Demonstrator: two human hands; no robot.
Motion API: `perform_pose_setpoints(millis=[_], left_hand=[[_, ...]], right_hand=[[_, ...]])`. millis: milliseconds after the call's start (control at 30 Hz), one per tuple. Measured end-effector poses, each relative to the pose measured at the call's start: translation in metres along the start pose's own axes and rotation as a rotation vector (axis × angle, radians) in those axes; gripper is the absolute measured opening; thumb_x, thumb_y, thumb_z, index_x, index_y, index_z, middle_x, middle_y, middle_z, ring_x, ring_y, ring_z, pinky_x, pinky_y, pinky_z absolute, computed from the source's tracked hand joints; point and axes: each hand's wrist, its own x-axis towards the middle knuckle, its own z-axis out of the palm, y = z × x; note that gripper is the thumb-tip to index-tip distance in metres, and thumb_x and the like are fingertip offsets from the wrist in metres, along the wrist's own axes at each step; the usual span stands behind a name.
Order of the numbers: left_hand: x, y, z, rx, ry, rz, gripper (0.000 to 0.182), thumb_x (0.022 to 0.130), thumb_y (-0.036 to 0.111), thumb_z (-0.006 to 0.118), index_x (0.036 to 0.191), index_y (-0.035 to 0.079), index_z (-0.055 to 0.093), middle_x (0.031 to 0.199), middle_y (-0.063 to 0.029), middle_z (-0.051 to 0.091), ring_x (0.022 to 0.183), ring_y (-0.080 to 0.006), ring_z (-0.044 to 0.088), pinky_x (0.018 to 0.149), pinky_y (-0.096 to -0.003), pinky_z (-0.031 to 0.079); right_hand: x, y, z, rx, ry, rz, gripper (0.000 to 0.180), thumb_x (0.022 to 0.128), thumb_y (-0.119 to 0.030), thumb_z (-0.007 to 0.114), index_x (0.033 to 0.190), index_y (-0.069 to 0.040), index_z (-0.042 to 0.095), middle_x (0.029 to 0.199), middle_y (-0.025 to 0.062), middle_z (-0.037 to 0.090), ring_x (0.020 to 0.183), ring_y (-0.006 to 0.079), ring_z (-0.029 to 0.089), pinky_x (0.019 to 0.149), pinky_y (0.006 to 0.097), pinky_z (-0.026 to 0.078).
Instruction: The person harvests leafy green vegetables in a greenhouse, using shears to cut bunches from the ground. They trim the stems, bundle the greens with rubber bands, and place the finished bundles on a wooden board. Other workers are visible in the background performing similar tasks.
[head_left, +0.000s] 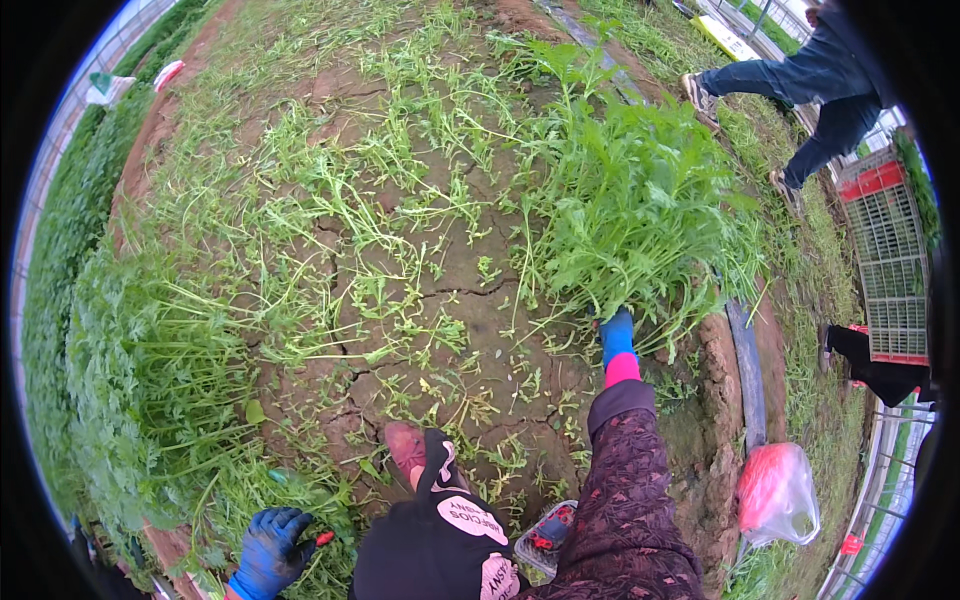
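My left hand (274, 551), in a soiled blue glove, is low over cut greens at the lower left with its fingers curled. A small red object (324, 538) shows just past the gap between thumb and fingers; whether I hold it is unclear. My right hand (618, 334), also blue-gloved with a pink cuff, reaches forward to the stem ends of a large heap of leafy greens (637, 202). Its fingers are hidden by the stems. To the left stand dense feathery-leaved greens (142, 375), their stems leaning over the soil.
Loose stems lie across cracked soil (480, 322). Beside my right leg sits a clear plastic container (538, 559) with red and dark contents. A bag of pink material (776, 491) rests by the bed's edge. At right, a person (810, 82) walks near a plastic crate (889, 262).
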Motion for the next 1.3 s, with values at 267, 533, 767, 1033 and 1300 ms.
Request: perform_pose_setpoints(millis=[267,533,767,1033,1300], left_hand=[[0.005,-0.001,0.001,-0.031,-0.041,0.019,0.046,0.067,0.018,0.078,0.109,0.008,0.062,0.106,-0.0116,0.063,0.096,-0.0335,0.06,0.084,-0.0445,0.048],[0.008,0.002,-0.002,-0.007,-0.051,0.011,0.047,0.067,0.018,0.078,0.11,0.008,0.062,0.106,-0.0107,0.063,0.099,-0.033,0.059,0.084,-0.0438,0.047],[0.014,0.007,0.0,-0.011,-0.083,0.068,0.049,0.067,0.018,0.078,0.112,0.009,0.062,0.108,-0.0114,0.063,0.1,-0.0326,0.059,0.084,-0.0437,0.048],[0.011,0.006,-0.008,-0.021,-0.069,0.003,0.047,0.068,0.019,0.079,0.111,0.009,0.062,0.107,-0.0113,0.063,0.099,-0.0319,0.06,0.084,-0.0435,0.048],[0.013,0.011,0.001,0.001,-0.086,0.021,0.043,0.07,0.017,0.074,0.11,0.009,0.062,0.106,-0.0103,0.064,0.099,-0.0307,0.06,0.086,-0.0429,0.047]], right_hand=[[0.004,0.01,0.026,0.31,0.141,-0.417,0.028,0.084,-0.012,0.065,0.109,0.0,0.06,0.104,0.0155,0.066,0.089,0.0317,0.063,0.078,0.0402,0.05],[-0.061,-0.024,0.007,0.677,0.024,0.232,0.024,0.087,-0.009,0.065,0.11,-0.007,0.059,0.079,0.0049,0.067,0.052,0.0138,0.057,0.04,0.0311,0.041],[-0.049,-0.022,0.002,0.846,-0.032,0.036,0.035,0.085,-0.011,0.066,0.117,-0.005,0.055,0.086,0.0049,0.065,0.061,0.0181,0.062,0.045,0.0288,0.05],[0.003,-0.068,-0.004,0.402,-0.091,0.176,0.024,0.084,-0.013,0.069,0.105,-0.003,0.065,0.081,0.0065,0.066,0.067,0.0169,0.055,0.059,0.0359,0.046],[-0.001,-0.06,0.044,0.788,0.101,-0.206,0.021,0.083,-0.002,0.064,0.104,-0.003,0.063,0.082,0.0039,0.062,0.062,0.015,0.055,0.054,0.0313,0.043]])
